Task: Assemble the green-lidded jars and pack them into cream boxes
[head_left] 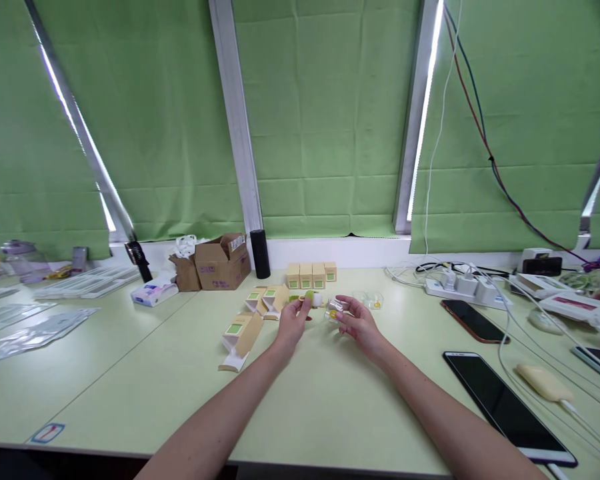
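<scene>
My left hand (294, 324) pinches a small green-and-white item (312, 299) at its fingertips over the pale green table (330, 400). My right hand (359, 323) grips a small clear plastic case (336, 309) with something yellow inside. Just left of my left hand lie three opened beige cartons with green labels (240, 337). Behind my hands a row of several closed beige boxes (311, 274) stands upright. Another clear case with a yellow piece (371, 300) rests beyond my right hand.
Brown cardboard boxes (221, 260) and a black cylinder (261, 253) stand at the back. A power strip (460, 287) with cables, two dark phones (473, 320), a tablet (507, 407) and a cream oblong object (544, 381) lie right. Clear plastic bags (35, 333) and trays lie left.
</scene>
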